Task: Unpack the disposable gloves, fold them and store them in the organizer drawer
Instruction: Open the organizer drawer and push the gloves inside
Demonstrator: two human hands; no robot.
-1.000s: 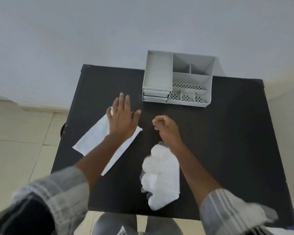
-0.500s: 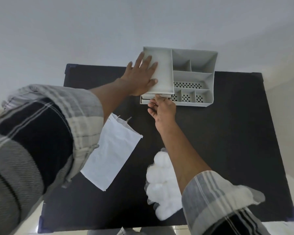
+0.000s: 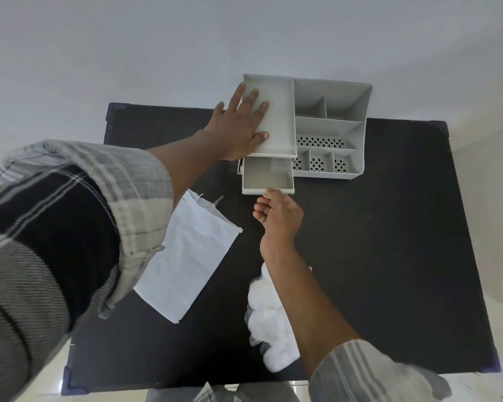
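A grey plastic organizer [image 3: 331, 111] stands at the far edge of the black table [image 3: 389, 256]. My left hand [image 3: 238, 126] lies flat, fingers spread, on the organizer's top left tray. The top drawer [image 3: 267, 177] below that tray is pulled out toward me and looks empty. My right hand [image 3: 278, 217] has its fingers curled on the drawer's front edge. A flat white glove packet [image 3: 186, 256] lies on the table under my left forearm. A clear bag of white folded gloves [image 3: 269, 317] lies near the front edge, partly hidden by my right forearm.
The organizer's right side has several open compartments, some with perforated bottoms [image 3: 320, 142]. A pale wall rises right behind the table. Tiled floor shows on both sides. Bare black tabletop stretches to the right of my right arm.
My left hand left the white packet and moved onto the organizer's top. My right hand reached the drawer front and pulled the drawer out toward me.
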